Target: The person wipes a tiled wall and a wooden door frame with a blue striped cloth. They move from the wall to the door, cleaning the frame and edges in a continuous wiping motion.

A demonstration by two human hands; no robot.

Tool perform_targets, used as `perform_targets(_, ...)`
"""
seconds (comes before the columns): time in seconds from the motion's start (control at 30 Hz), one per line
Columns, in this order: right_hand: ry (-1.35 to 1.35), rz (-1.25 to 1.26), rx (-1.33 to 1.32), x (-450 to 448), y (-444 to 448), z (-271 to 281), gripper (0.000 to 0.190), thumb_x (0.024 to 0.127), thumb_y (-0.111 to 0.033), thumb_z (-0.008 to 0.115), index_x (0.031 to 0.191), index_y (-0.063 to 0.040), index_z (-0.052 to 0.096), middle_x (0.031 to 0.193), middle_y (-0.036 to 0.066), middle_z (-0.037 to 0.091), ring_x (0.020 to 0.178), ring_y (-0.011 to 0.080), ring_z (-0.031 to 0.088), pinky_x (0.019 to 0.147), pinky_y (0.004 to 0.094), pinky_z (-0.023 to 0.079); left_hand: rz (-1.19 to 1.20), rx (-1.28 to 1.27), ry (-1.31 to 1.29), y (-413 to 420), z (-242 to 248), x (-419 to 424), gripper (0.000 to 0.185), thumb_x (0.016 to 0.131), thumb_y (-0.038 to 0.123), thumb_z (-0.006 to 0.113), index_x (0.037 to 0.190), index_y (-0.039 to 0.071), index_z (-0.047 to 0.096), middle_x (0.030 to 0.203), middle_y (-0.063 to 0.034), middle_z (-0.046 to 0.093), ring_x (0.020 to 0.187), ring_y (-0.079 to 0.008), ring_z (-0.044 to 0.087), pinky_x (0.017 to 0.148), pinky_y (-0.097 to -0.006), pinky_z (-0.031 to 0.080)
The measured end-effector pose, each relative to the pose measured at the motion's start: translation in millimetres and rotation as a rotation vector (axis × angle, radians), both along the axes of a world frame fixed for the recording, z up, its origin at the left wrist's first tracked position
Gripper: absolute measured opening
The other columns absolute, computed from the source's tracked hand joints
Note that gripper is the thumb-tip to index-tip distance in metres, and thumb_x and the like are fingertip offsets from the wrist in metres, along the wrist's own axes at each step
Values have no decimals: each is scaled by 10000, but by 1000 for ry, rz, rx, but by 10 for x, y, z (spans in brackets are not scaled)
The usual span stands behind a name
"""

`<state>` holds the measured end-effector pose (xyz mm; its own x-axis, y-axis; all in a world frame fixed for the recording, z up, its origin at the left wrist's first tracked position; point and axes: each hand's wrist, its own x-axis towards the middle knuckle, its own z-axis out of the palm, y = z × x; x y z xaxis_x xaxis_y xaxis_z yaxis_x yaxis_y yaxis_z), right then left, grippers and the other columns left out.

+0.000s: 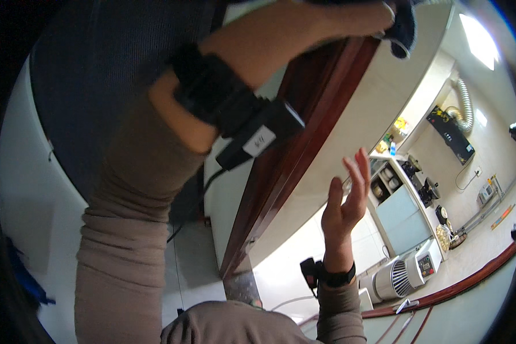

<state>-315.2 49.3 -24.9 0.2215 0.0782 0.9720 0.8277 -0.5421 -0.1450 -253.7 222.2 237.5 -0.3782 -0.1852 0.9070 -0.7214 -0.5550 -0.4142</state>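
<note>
My left arm crosses the upper left, close to the camera, with a black strap and device on the wrist. At the top edge, my left hand is partly cut off; its visible fingertip presses on a bunched dark blue cloth with a pale hem, and it appears to grip it. A large dark cloth, seemingly a curtain, hangs behind this arm. Lower right, my right hand is raised with fingers apart and nothing in it. A black wristband with a small device sits on that wrist.
A dark red wooden door frame runs diagonally beside me. Beyond it is a kitchen with a range hood, a gas stove, a cabinet and a white drum-shaped machine. A door handle shows lower right.
</note>
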Motion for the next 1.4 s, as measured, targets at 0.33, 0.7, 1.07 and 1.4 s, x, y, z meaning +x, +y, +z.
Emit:
perform_targets(0.33, -32, 190, 159, 54, 254, 56, 287, 940, -124, 490, 1205, -24, 536, 1399, 197, 394, 1220, 297, 486, 973, 423, 437, 309, 2, 440, -152, -2387, -246, 488, 839, 215, 616, 1261, 54, 430, 1182, -210, 493, 1094, -369, 499, 933, -508, 360)
perform_targets(0.7, -20, 238, 117, -70, 480, -121, 307, 942, -203, 494, 1219, -77, 461, 1412, 192, 364, 1261, 287, 417, 976, 431, 413, 50, -88, 729, -144, -3944, -508, 348, 908, 229, 490, 1216, 66, 501, 1273, -257, 485, 1204, -389, 470, 1073, -577, 229)
perform_targets(1.07, 101, 112, 71, -266, 440, -412, 334, 949, -158, 462, 1269, -64, 447, 1439, 183, 328, 1262, 273, 408, 994, 426, 373, 207, -24, 971, -31, -5195, -755, 339, 844, 181, 568, 1175, 108, 559, 1141, -171, 571, 1051, -353, 530, 900, -457, 395)
perform_targets(1.4, 499, 251, 21, -683, 149, -1079, 155, 918, -74, 495, 996, 7, 601, 931, 122, 634, 822, 186, 614, 705, 285, 489, 235, -46, 840, -94, -4711, -592, 490, 853, 264, 581, 1293, 95, 446, 1319, -207, 427, 1221, -385, 402, 1044, -477, 282)
